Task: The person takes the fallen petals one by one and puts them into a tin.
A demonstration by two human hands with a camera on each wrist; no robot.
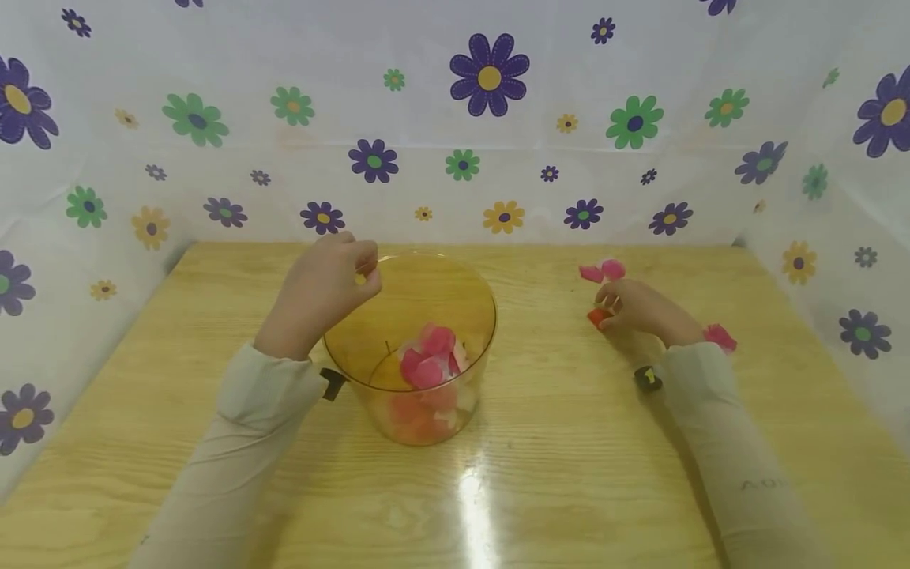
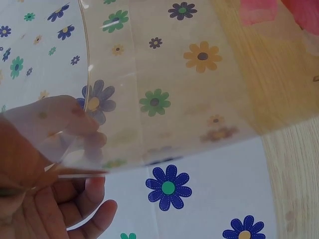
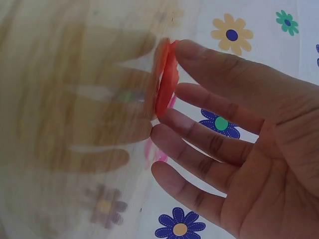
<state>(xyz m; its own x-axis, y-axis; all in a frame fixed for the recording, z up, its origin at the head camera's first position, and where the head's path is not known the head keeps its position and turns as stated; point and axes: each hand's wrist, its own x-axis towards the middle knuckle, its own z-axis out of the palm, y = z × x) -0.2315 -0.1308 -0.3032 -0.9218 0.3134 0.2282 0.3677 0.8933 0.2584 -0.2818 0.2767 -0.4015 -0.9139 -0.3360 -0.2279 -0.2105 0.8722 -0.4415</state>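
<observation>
Cream sleeves (image 1: 746, 474) are reaching over the table (image 1: 554, 474), the right one bearing faint letters too unclear to read surely; at its cuff a black tag (image 1: 648, 378) is showing a yellow mark resembling a 1. An amber bowl (image 1: 426, 292) is standing on the table, holding pink and pale petals (image 1: 430, 363). The left hand (image 1: 320, 288) is pinching its rim at the left. Well apart, a pink petal (image 1: 720, 337) is lying beside the right wrist, while the right hand (image 1: 643, 310) is pinching a red petal (image 1: 599, 318) at the tabletop. Beyond its fingers, pink pieces (image 1: 613, 269) are lying; behind everything, flowered cloth (image 1: 488, 79) is hanging.
</observation>
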